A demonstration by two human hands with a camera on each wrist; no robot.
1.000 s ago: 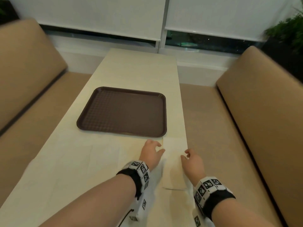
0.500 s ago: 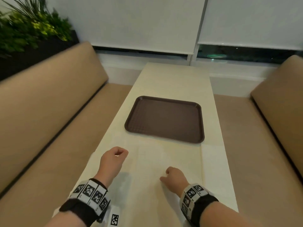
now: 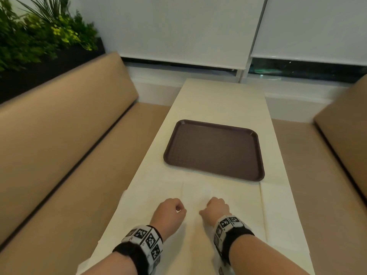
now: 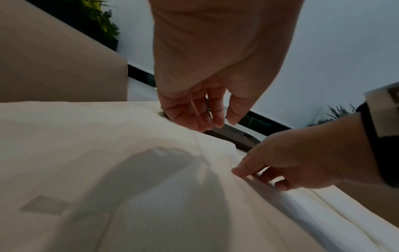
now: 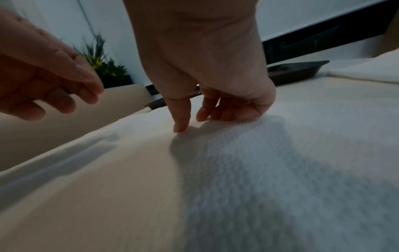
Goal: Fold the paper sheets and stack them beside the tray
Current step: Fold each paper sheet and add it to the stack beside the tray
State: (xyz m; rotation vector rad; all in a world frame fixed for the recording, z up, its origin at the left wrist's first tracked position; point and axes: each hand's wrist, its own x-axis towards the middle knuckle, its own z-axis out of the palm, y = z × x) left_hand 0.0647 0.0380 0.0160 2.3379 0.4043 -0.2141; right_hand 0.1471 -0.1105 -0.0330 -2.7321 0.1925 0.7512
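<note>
Both hands sit low over a paper sheet [image 3: 195, 192] that lies flat on the tabletop [image 3: 222, 100] on the near side of the one brown tray [image 3: 214, 149], likely so each can catch an edge and start a fold. The left hand [image 3: 168, 213] hovers just above the paper with its fingers [image 4: 194, 117] loosely curled downward and slightly apart, holding nothing in the left wrist view. The right hand [image 3: 216, 208] has its fingers [image 5: 180, 116] bent down, the thumb tip and other fingertips touching the textured paper; they seem to press or feel for an edge, not yet pinching anything. A folded sheet [image 3: 275, 207] lies at the right edge of the tabletop, just beside the tray's near corner, which fits the spot where the stack is meant to grow. More pale paper spreads to the left, past the tabletop's edge [image 3: 127, 207], but the overlaps are faint, so I cannot count the sheets exactly: at least two unfolded areas and one folded piece. Two tan benches [image 3: 59, 135] flank the tabletop, and one planter of greenery [image 3: 39, 34] stands behind the left bench.
</note>
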